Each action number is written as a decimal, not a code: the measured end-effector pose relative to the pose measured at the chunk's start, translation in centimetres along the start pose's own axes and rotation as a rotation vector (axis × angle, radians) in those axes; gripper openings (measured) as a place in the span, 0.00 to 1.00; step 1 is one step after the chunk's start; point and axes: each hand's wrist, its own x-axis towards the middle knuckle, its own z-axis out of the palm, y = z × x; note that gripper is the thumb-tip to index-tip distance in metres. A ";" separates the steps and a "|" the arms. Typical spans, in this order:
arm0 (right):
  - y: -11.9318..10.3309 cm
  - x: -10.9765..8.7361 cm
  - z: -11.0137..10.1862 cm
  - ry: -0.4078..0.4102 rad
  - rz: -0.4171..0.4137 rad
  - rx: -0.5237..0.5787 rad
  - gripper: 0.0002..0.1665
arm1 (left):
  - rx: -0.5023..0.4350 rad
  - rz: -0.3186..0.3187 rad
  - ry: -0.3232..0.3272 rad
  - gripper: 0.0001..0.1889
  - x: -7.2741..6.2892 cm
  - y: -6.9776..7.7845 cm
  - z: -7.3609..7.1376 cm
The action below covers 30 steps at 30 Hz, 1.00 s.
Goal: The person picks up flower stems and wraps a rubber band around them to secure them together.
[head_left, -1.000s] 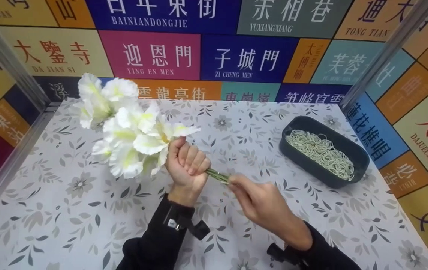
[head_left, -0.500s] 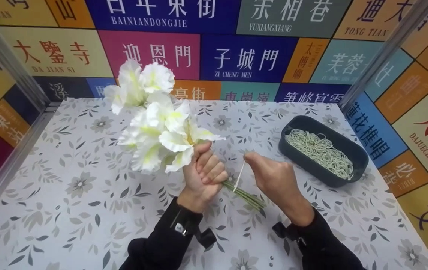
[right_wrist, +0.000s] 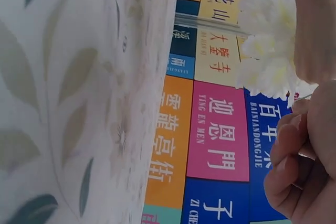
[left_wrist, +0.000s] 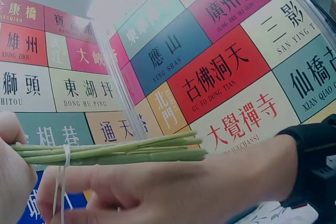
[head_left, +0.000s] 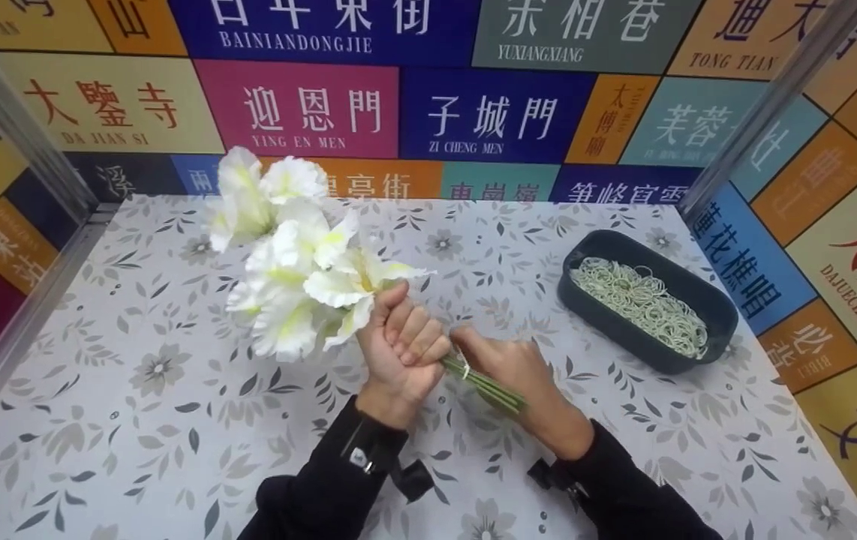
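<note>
A bunch of white artificial flowers (head_left: 301,277) with yellow-green throats tilts up to the left in the head view. My left hand (head_left: 404,352) grips its stems just below the blooms. Out of the fist, the green stems (head_left: 496,390) slant down to the right. A pale rubber band (left_wrist: 67,156) circles them; in the left wrist view two strands run down from it to the fingers of my right hand (head_left: 526,375), which pinch the loop. That hand lies behind the stems, close to the left fist, its fingertips partly hidden.
At the table's right stands a dark oblong tub (head_left: 715,322) holding a heap of pale rubber bands (head_left: 642,307). The table (head_left: 173,442) has a leaf-and-flower print. Colourful lettered panels (head_left: 297,109) wall in the back and sides.
My left hand brought the bunch rightward, then slightly back left. My right hand pulled the band out from the stems, then swung in behind them, close to the left fist.
</note>
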 end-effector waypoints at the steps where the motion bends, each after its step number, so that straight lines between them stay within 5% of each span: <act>1: -0.4 -0.1 0.3 -0.014 0.004 0.019 0.07 | -0.008 0.017 0.003 0.29 0.0 0.1 0.0; 4: -1.7 -0.5 1.2 -0.009 -0.060 0.033 0.07 | -0.023 0.061 0.025 0.28 0.1 0.5 0.0; 9: -3.5 -1.2 1.7 0.001 -0.176 -0.098 0.21 | -0.020 0.125 0.075 0.28 0.2 1.0 0.0; 14: -5.1 -1.3 1.3 -0.151 -0.036 0.021 0.24 | -0.011 0.187 0.120 0.30 0.4 1.4 -0.3; 20: -6.3 -1.1 1.0 -0.213 0.149 0.179 0.09 | -0.007 0.233 0.151 0.32 0.6 1.7 -0.4; 25: -6.9 -1.1 0.5 -0.227 0.197 0.251 0.04 | 0.008 0.253 0.164 0.33 0.8 1.9 -0.5; 30: -7.2 -1.2 0.3 -0.187 0.162 0.241 0.03 | 0.025 0.283 0.175 0.33 0.8 2.0 -0.6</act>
